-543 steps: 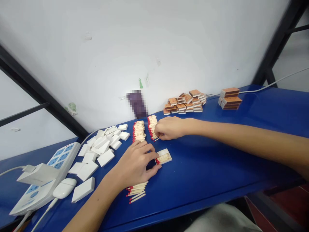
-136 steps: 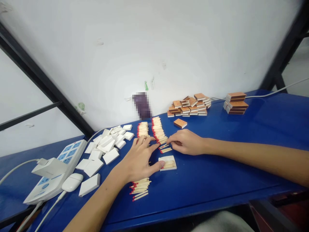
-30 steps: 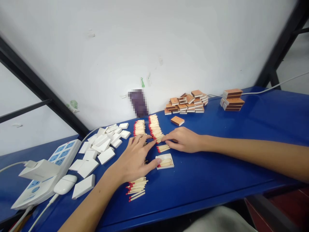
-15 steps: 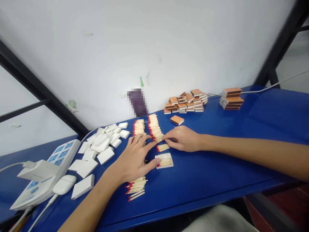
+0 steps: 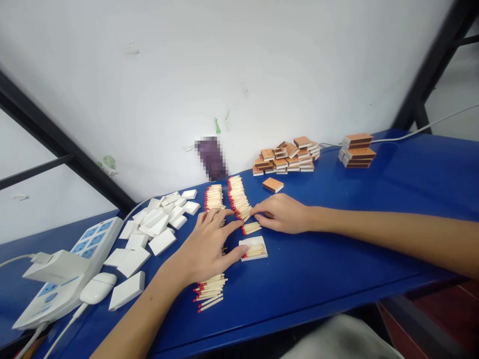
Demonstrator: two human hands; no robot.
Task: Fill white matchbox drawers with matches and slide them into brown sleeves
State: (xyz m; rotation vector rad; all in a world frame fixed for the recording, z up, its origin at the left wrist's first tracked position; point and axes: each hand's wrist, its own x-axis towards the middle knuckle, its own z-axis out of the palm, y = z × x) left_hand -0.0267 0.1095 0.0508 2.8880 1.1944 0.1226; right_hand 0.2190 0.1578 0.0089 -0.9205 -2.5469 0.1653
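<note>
My left hand lies flat on the blue table with fingers spread; its thumb touches a white tray partly filled with matches, and its fingertips reach a long row of red-tipped matches. My right hand rests beside that row, fingers pinched at its near end, just above a small loose bunch of matches. What the fingertips hold is too small to make out. A second row of matches lies to the left. Another loose pile of matches sits under my left wrist.
Several empty white trays are heaped at the left. A white power strip with a plug and a white earbud case lie at far left. Orange matchbox sleeves are piled and stacked by the wall; one sleeve lies alone.
Over the last second both hands have stayed almost still at the near end of the match row. The single orange sleeve was not there 18 seconds ago.
</note>
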